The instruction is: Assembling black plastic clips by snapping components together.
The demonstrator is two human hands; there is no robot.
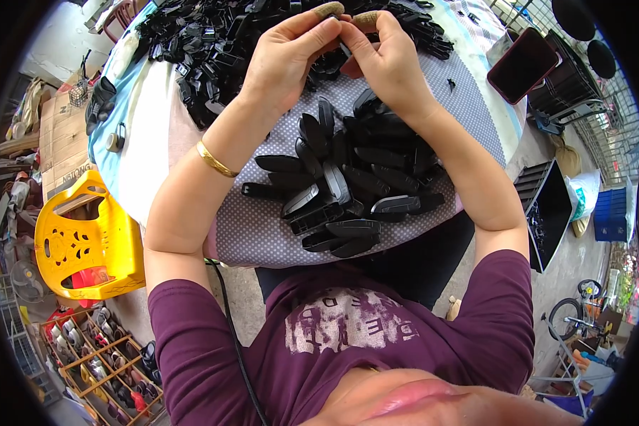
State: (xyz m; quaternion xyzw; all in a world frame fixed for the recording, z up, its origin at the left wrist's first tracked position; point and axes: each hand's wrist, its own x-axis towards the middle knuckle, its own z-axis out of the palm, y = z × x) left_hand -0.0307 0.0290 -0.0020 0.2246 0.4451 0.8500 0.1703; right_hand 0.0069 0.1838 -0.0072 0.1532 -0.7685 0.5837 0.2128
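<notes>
My left hand (284,62) and my right hand (389,65) meet at the far side of the table, thumbs and fingertips pinched together. Between them is a small dark part (345,50), mostly covered by the fingers, so its kind does not show. Tan covers wrap a fingertip on each hand. Below the hands, nearer to me, lies a loose pile of long, rounded black plastic pieces (337,181). Beyond and left of my hands spreads a larger heap of small black plastic parts (206,53).
The round table wears a dotted grey cloth (252,231). A phone with a dark screen (522,65) stands at the right edge. On the left is a yellow plastic chair (124,238); to the right, a black crate (547,213). A black cable (228,312) hangs beside my left arm.
</notes>
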